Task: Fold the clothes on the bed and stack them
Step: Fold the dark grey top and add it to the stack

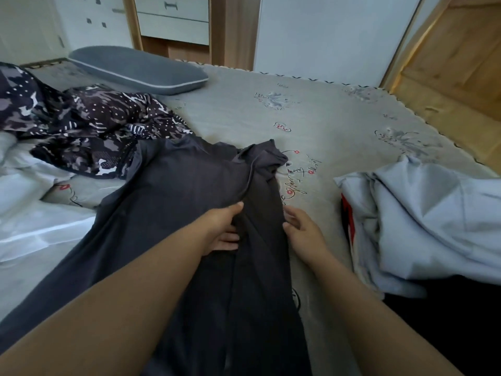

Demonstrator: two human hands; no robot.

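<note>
A dark grey garment [173,191] lies spread across the middle of the bed [325,123], running from the centre down toward me. My left hand [222,229] grips a raised fold of it, thumb on top and fingers tucked under the cloth. My right hand [301,226] pinches the garment's right edge, with its fingers partly hidden under the fabric. A crumpled dark patterned garment [89,126] lies at the left. A pale blue-grey garment [423,221] with a red and black part sits in a loose heap at the right.
A grey pillow [135,69] lies at the head of the bed. White bedding [32,213] is bunched at the left edge. Drawers [173,20] and a wooden door [455,63] stand beyond the bed.
</note>
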